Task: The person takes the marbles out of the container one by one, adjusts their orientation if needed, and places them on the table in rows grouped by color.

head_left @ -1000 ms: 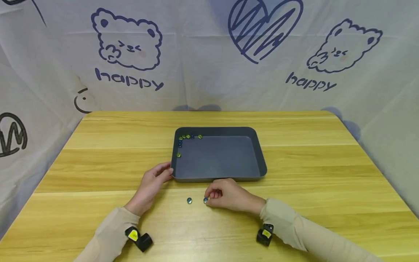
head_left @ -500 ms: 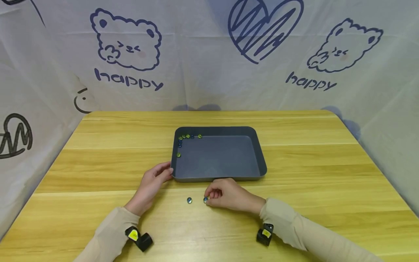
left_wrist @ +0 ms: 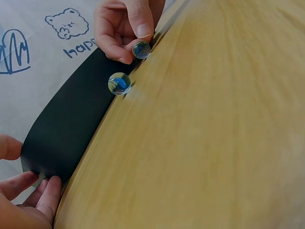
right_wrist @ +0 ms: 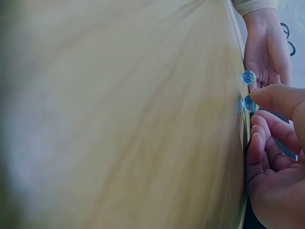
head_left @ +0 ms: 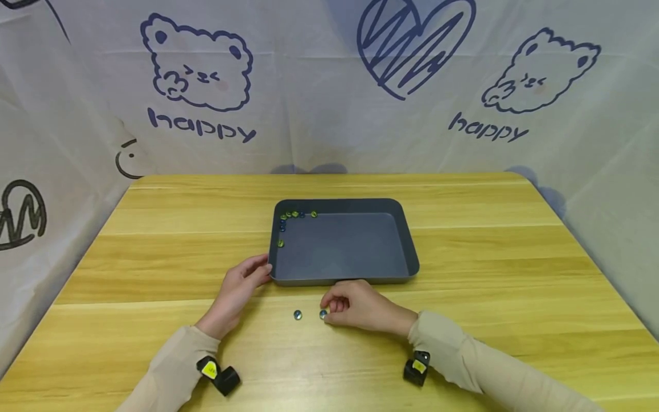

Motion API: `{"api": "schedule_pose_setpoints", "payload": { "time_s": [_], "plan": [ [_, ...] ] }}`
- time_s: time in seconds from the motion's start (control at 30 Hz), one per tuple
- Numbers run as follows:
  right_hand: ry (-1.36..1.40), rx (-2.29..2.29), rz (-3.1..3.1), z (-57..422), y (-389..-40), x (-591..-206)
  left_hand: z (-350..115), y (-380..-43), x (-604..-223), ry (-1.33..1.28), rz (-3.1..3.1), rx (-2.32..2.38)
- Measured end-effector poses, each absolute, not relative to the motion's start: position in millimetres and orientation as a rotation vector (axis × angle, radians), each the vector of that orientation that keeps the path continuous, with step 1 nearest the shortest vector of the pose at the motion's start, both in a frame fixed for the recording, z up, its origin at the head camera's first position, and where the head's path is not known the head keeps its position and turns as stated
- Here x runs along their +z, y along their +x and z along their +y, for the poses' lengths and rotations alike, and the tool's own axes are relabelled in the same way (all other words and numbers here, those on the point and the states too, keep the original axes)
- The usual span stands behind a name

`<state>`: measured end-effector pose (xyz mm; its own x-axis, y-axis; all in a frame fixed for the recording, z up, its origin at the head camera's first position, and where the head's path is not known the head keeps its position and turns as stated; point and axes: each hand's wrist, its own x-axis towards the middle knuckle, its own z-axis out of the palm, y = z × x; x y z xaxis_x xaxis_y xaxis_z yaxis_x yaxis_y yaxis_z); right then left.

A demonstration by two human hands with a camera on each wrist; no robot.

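Observation:
A dark grey rectangular tray (head_left: 345,281) stands on the table, with several green-yellow and blue marbles (head_left: 280,244) along its left and back walls. My left hand (head_left: 238,292) rests at the tray's front left corner, its fairly straight fingers (left_wrist: 50,198) touching the outside of the wall. In front of the tray, my right hand (head_left: 357,306) pinches a clear blue marble (head_left: 322,315) between thumb and index finger, low at the tabletop. A second clear marble (left_wrist: 119,83), with blue and yellow swirls, lies on the wood a short way left of it.
The wooden table (head_left: 489,257) reaches well past the tray on both sides. White cloth (head_left: 319,114) with drawn bears and a heart hangs behind it. Each beige sleeve carries a small black camera (head_left: 417,369) at the wrist.

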<state>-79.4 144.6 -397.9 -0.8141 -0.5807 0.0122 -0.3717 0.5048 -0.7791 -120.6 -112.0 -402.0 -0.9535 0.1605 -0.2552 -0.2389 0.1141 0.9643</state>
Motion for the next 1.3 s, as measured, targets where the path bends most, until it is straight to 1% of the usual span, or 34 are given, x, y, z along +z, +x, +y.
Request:
{"api": "schedule_pose_setpoints", "payload": {
  "time_s": [0.33, 1.0, 1.3],
  "plan": [
    [-0.712, -1.256, 2.440, 148.8, -80.0, -398.5, -113.6, -119.6, -403.4, -0.069, 2.099, 1.913],
    [-0.677, -1.286, 2.398, 161.4, -77.1, -391.9, -114.8, -121.7, -402.9, -0.044, 2.090, 1.916],
    [-0.650, -1.341, 2.330, 160.8, -74.3, -364.0, -114.8, -121.7, -404.3, -0.044, 2.092, 1.914]
  ]
}}
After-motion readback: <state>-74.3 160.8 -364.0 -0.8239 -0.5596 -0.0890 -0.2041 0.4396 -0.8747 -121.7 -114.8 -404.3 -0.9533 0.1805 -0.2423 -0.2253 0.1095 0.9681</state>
